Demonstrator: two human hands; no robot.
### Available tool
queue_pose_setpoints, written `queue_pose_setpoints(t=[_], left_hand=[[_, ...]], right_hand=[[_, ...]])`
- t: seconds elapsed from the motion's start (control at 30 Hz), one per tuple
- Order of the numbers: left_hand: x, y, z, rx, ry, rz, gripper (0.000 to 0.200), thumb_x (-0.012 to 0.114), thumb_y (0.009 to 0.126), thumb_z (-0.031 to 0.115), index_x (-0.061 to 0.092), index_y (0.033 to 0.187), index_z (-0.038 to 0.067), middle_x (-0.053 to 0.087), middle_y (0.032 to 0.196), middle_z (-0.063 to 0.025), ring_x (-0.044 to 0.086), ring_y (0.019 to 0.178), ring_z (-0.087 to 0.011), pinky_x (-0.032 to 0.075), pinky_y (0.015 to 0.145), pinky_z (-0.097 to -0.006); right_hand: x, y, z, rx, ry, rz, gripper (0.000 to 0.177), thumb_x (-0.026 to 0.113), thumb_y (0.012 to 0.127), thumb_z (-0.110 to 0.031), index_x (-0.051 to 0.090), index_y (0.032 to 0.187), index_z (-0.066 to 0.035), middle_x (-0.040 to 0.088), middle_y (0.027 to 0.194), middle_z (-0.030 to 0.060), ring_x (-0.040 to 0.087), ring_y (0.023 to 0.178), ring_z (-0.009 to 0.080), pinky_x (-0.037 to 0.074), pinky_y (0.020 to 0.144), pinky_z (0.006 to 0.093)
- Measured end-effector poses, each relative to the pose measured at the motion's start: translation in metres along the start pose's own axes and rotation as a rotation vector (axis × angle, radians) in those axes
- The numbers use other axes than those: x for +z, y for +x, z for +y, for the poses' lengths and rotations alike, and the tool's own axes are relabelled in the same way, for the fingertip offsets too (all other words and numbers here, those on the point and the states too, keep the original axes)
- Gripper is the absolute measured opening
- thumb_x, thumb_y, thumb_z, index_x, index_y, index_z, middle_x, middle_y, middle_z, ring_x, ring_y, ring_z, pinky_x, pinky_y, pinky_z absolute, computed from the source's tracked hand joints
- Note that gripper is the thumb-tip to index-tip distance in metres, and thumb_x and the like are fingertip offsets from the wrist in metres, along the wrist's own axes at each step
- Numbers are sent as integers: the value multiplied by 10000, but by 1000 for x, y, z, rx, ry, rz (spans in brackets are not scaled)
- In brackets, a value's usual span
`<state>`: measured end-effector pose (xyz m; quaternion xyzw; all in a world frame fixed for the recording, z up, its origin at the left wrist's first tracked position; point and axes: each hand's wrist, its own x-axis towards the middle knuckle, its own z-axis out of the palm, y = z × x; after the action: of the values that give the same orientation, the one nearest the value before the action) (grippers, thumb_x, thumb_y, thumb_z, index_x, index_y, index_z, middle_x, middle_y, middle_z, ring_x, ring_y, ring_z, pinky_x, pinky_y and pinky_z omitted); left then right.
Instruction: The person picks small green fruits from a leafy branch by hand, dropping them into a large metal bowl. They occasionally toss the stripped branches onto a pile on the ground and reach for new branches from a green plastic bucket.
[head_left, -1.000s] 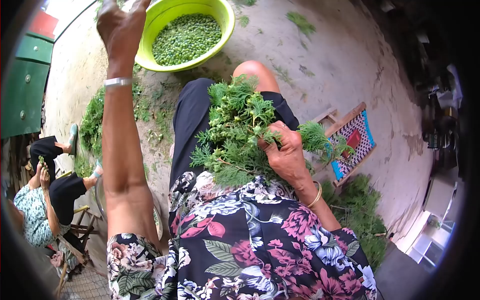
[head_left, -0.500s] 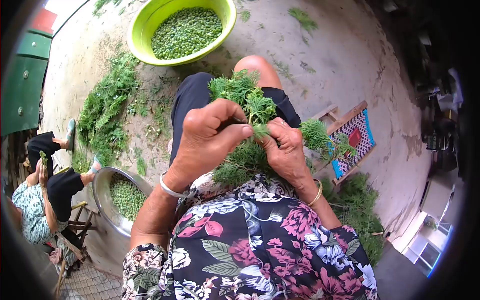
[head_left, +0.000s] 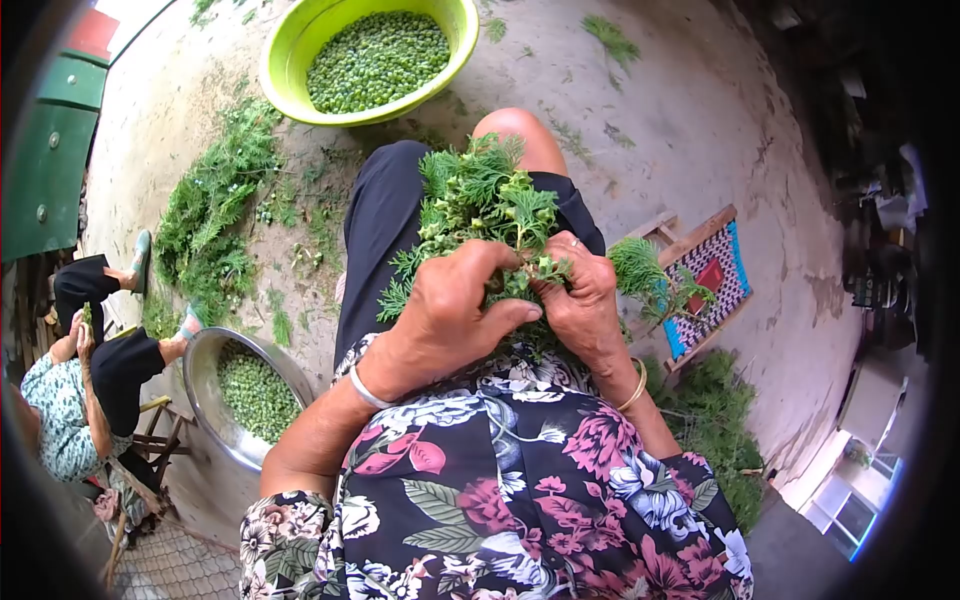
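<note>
A leafy conifer branch (head_left: 490, 185) with flat green sprays and small pale-green cones lies over my lap, between my hands. My right hand (head_left: 585, 300) is closed, its thumb and fingers pinching a stem of the branch. Close beside it, my left hand (head_left: 455, 305) curls its thumb and forefinger round the cone-bearing part of the branch. Its fingertips are partly hidden by the hand and leaves. Another green spray (head_left: 640, 265) sticks out to the right of my right hand.
A lime-green basin (head_left: 285, 80) of green cones stands ahead. At left, a metal basin (head_left: 205, 370) holds more cones near a seated person (head_left: 75, 420). Cut branches (head_left: 215, 210) lie on the floor. A woven-seat stool (head_left: 705, 290) and more branches (head_left: 715, 420) are at right.
My left hand has moved down and right, closer to my body, and its fingers have come in nearer the right hand. More of the branch now shows above it.
</note>
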<state>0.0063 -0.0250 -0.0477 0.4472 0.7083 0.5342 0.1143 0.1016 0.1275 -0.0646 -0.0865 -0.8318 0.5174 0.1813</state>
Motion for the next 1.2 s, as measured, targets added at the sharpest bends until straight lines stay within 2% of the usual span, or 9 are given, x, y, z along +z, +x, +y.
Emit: queue_pose_setpoints(t=[0.13, 0.23, 0.3, 0.5, 0.6, 0.63, 0.7, 1.0, 1.2], left_hand=[[4, -1, -3, 11, 57, -5, 327, 764, 708, 30, 575, 970, -21, 623, 814, -180, 636, 729, -372, 505, 607, -411], [-15, 3, 11, -559, -490, -177, 162, 667, 858, 78, 614, 930, -58, 639, 719, -94, 586, 523, -146, 441, 453, -289], [-24, 2, 9, -664, -1212, -138, 163, 595, 923, 106, 643, 929, -50, 627, 696, -107, 534, 494, -101, 413, 419, -217], [-30, 22, 18, -718, -1334, 105, 129, 610, 868, 52, 636, 893, -72, 622, 711, -136, 484, 469, -94, 434, 396, -229], [-30, 24, 18, -402, -433, -84, 73, 649, 802, -31, 661, 873, -17, 650, 775, -50, 566, 551, -156, 418, 472, -299], [-25, 25, 16, -403, -433, -85, 73, 649, 802, -31, 661, 873, -17, 650, 775, -50, 566, 551, -156, 418, 472, -299], [-16, 26, 7, 58, 97, -77, 110, 663, 755, -23, 653, 857, 15, 586, 711, -69, 590, 572, -251, 444, 502, -352], [-11, 5, 9, 304, 350, -192, 341, 694, 673, -21, 650, 1012, -16, 562, 825, -95, 584, 677, -268, 471, 562, -362], [-10, 3, 12, 158, 264, -212, 255, 630, 725, 20, 599, 978, 11, 518, 758, -112, 572, 622, -286, 461, 535, -386]], right_hand=[[0, 0, 1, -3, -36, -7, 101, 672, 728, 67, 639, 796, 1, 630, 724, 121, 578, 695, 294, 462, 662, 359], [1, -1, 2, 12, -29, 1, 107, 660, 716, 78, 632, 787, 3, 622, 714, 121, 571, 689, 297, 462, 660, 361], [1, -1, 2, 24, -27, 10, 115, 647, 708, 88, 629, 785, 5, 618, 710, 122, 567, 683, 299, 461, 659, 362], [3, 1, 0, -27, -25, -5, 168, 581, 668, 121, 628, 778, 2, 620, 719, 119, 565, 701, 302, 460, 669, 371], [7, 2, -3, -138, -69, -10, 204, 581, 643, 119, 628, 800, -2, 624, 741, 113, 561, 727, 313, 457, 688, 378], [8, 1, -2, -140, -92, -8, 220, 580, 634, 116, 626, 813, -4, 624, 755, 116, 559, 738, 321, 455, 695, 381], [9, 0, -1, -141, -116, -3, 237, 579, 625, 113, 624, 825, -5, 624, 769, 118, 557, 748, 328, 453, 702, 384], [7, 0, -1, -58, -90, -27, 142, 617, 676, 81, 603, 797, 9, 610, 761, 136, 556, 760, 342, 457, 692, 407], [8, 3, -4, -69, -117, -35, 85, 620, 702, 62, 583, 764, 18, 594, 741, 150, 551, 765, 347, 451, 682, 404]])
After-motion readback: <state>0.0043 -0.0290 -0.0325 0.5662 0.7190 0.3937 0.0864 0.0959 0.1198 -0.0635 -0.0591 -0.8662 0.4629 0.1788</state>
